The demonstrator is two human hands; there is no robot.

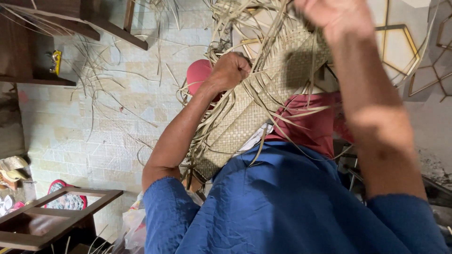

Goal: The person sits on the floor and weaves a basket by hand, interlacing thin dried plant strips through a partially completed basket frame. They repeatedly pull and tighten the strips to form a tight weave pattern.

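Left hand (230,70): fist closed on woven mat (254,108) edge.
Right hand (336,16): blurred — fingers' state unclear, above the mat.
Loose strips (221,19): trailing.

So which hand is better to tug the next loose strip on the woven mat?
Probably the left hand. It is closed in a fist right at the woven mat's edge, where the loose strips bunch. The right hand is higher up at the mat's top corner, blurred and partly out of view.
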